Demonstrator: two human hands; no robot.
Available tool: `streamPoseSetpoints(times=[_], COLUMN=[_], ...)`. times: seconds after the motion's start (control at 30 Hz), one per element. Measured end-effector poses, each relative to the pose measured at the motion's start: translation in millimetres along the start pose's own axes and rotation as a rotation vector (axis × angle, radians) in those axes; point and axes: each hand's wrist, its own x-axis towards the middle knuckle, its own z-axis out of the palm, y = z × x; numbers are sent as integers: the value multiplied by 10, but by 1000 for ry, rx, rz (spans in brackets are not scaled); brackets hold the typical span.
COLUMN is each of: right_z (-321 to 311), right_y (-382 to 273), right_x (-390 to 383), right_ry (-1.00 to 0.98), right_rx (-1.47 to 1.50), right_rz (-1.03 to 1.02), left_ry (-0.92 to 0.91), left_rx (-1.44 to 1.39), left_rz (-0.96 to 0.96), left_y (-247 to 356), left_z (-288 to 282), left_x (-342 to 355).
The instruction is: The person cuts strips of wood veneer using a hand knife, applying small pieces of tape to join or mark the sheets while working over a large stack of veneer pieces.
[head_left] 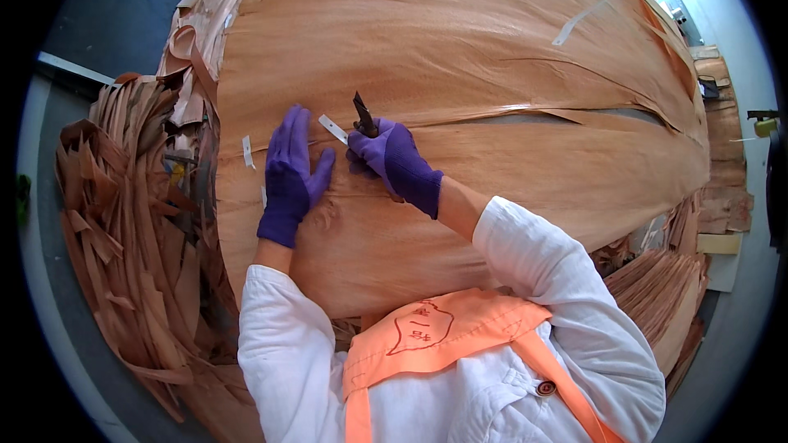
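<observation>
A large sheet of reddish-brown wood veneer (460,41) lies across the middle, with a long split toward the right. My left hand (291,172), in a purple glove, lies flat on it with fingers stretched out. Just to its right, my right hand (390,160), also gloved, is closed on a dark cutter knife (361,111) pointing upward. A short white tape strip (332,127) is beside its fingers; whether they grip it, I cannot tell. Another white strip (248,152) sits left of my left hand, and a longer translucent one (597,8) is at the upper right.
Heaps of torn veneer strips (115,254) fill the left side, and more stacked veneer (652,303) is at the lower right. Wooden boards (726,139) stand out along the right edge. A dark surface with a metal edge (78,63) is at the upper left.
</observation>
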Motion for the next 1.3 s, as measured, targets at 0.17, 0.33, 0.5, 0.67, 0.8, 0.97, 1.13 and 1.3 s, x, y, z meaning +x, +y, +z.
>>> streamPoseSetpoints(times=[0.17,0.33,0.5,0.67,0.8,0.97,1.13,1.3], right_z=[-7,-69,-451,-1121,-1659,-1931,-2209,-2133], right_y=[-49,-50,4,-102,-190,-493,-1145,-1819], right_x=[-22,-111,-511,-1025,-1370,-1530,-1515,-1539], right_ry=[27,16,-135,3,254,666,791,412], right_rx=[-74,-129,-20,-14,-5,68,-94,-35], right_rz=[-5,-16,65,-7,-174,-800,-1288,-1240], left_ry=[-73,-221,-232,-92,111,-40,-147,-75], left_rx=[138,306,372,122,-51,379,350,213], left_rz=[164,212,232,162,89,122,68,125], left_y=[66,103,113,88,331,560,365,719], left_z=[-49,-73,-137,-240,-83,455,528,90], left_x=[72,72,54,144,331,340,233,587])
